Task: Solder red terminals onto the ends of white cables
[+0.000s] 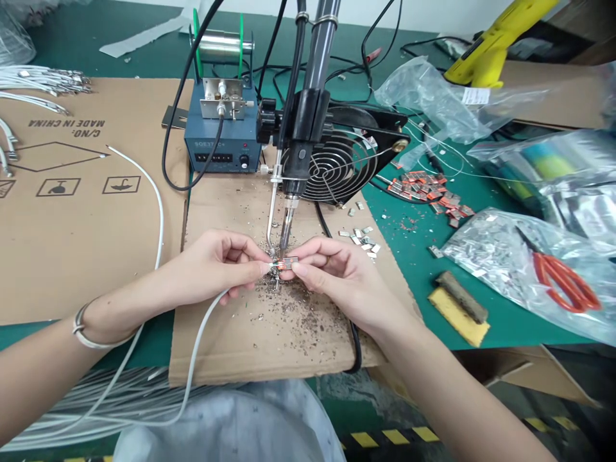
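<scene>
Between thumb and fingers, my left hand (226, 266) pinches the end of a white cable (197, 340), which loops down toward my lap. My right hand (337, 269) is closed on a small metal connector (289, 262) with an orange part at its cable side. Cable end and connector meet just under the tip of a soldering iron (287, 231) clamped upright in a stand. Beside the iron, a thin metal feed tube (270, 224) comes down to the same spot. Whether the tip touches the joint I cannot tell.
A blue solder feeder (221, 141) carries a solder spool (219, 46). Behind the iron stands a black fan (332, 167). Loose metal shells (363, 240), orange connectors (418, 186), a sponge (457, 311) and red-handled scissors (563, 282) lie to the right. Solder crumbs dot the cardboard (231, 346).
</scene>
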Tool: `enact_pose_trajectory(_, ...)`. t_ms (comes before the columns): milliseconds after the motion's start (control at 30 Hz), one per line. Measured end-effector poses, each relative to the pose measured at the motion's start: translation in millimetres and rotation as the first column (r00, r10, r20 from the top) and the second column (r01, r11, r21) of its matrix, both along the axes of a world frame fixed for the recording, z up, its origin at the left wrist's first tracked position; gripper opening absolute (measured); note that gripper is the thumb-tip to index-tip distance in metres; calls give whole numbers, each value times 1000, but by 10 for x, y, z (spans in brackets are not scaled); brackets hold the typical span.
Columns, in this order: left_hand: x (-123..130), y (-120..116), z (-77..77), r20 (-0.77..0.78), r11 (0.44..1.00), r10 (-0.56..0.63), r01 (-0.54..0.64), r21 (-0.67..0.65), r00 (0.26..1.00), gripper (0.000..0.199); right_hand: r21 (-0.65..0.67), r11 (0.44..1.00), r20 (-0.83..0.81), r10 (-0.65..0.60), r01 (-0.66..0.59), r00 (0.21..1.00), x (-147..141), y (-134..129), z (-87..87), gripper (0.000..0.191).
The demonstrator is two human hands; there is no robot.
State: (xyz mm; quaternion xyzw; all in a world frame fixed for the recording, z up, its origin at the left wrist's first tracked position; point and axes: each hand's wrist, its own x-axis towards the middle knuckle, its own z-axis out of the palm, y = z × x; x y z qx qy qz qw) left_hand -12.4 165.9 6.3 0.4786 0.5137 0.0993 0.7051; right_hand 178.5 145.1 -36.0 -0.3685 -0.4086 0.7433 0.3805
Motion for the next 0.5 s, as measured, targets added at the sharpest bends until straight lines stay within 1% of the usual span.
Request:
enact_pose_trajectory(300, 0, 1, 3, 0, 1000, -3, 3, 0, 1000, 21, 27, 999, -18, 22, -21, 1000, 3, -2, -40, 8)
enact_pose_trajectory(500, 2, -5, -26, -23, 1000, -10, 10, -12, 1000, 21, 7, 1000, 31, 6, -6, 999, 1, -13, 1, 12)
